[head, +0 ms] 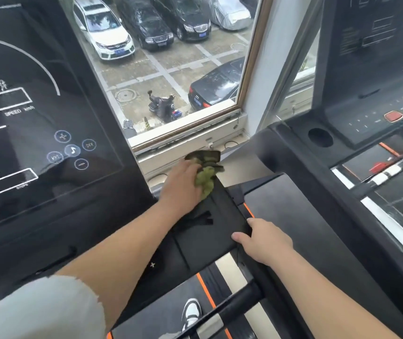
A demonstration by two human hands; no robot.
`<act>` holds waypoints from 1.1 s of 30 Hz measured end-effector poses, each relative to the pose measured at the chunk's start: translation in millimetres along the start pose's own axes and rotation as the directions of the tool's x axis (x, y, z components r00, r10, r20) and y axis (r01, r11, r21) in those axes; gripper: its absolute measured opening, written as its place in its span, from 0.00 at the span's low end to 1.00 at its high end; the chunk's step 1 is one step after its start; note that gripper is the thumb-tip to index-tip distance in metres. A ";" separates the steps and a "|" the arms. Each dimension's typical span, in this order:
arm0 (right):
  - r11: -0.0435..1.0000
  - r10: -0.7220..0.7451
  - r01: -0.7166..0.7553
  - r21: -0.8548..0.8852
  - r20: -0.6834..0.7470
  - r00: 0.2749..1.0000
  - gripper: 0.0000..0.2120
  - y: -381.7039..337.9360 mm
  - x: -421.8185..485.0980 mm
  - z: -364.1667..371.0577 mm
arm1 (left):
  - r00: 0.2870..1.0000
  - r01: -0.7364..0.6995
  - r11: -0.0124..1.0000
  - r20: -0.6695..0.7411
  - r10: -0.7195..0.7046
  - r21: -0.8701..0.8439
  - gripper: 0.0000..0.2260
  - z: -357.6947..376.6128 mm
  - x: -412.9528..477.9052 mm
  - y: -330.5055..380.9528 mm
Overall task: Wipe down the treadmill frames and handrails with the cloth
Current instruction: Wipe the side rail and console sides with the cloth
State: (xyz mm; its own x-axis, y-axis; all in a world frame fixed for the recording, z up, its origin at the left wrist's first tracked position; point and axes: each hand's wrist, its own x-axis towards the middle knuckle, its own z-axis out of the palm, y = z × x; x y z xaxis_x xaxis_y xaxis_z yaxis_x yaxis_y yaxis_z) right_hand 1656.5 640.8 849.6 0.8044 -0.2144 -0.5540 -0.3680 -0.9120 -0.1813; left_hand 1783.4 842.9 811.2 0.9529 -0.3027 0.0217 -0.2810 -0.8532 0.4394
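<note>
A crumpled green cloth (205, 178) is bunched in my left hand (183, 184), pressed against the far end of the black treadmill frame arm (210, 226) to the right of the console. My right hand (261, 241) grips the right edge of that same black arm, thumb on top, fingers wrapped underneath. A black handrail bar with a silver band (229, 307) runs below my right forearm. The cloth's far end hangs past the tip of the arm, over the floor by the window sill.
The treadmill's dark touch console (36, 123) fills the left. A second treadmill (357, 133) with a red button stands close on the right. A window (166, 69) overlooks parked cars. My shoe (192, 311) is on the belt below.
</note>
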 end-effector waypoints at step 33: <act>0.995 -0.057 0.057 -0.080 0.009 0.998 0.22 -1.2 -3.5 1.1 | 0.993 0.120 0.986 -0.035 -0.117 0.118 0.17 -9.3 -56.5 6.3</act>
State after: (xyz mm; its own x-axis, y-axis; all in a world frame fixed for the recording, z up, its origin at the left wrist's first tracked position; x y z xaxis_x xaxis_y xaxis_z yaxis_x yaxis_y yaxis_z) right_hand 1653.7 643.0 850.8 0.8198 -0.1595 -0.5499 -0.2828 -0.9479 -0.1467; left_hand 1728.9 858.6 821.1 0.9826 -0.1859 0.0016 -0.1760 -0.9274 0.3301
